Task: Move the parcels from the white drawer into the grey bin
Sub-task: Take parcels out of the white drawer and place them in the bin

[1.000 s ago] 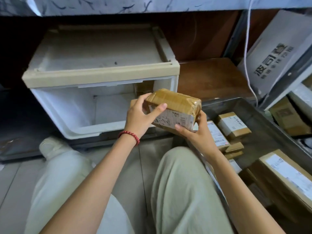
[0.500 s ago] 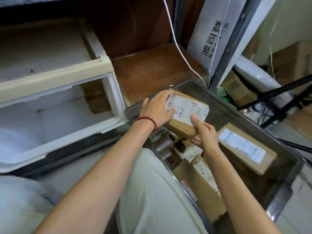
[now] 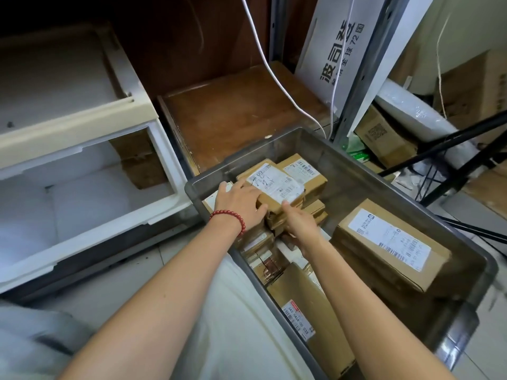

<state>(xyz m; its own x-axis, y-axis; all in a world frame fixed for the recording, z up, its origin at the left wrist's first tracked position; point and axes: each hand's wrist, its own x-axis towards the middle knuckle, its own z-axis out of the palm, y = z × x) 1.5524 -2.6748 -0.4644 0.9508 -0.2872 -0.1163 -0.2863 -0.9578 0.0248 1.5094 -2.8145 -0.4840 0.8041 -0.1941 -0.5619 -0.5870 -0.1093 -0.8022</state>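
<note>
Parcel (image 3: 274, 185) lies atop the stack in the far-left corner of the bin (image 3: 359, 163) — left hand (image 3: 241, 201) and right hand (image 3: 300, 223) grip its near edge; drawer (image 3: 82, 193) left of bin.

The taped parcel (image 3: 274, 185), held up before the white drawer (image 3: 82, 237) a second ago, has been carried toward 3 o'clock and lowered into the grey bin (image 3: 343, 160). It now sits on the parcel stack (image 3: 304, 212) at the bin's 11 o'clock corner. The left hand (image 3: 241, 201) and right hand (image 3: 299, 223) came down with it.
</note>
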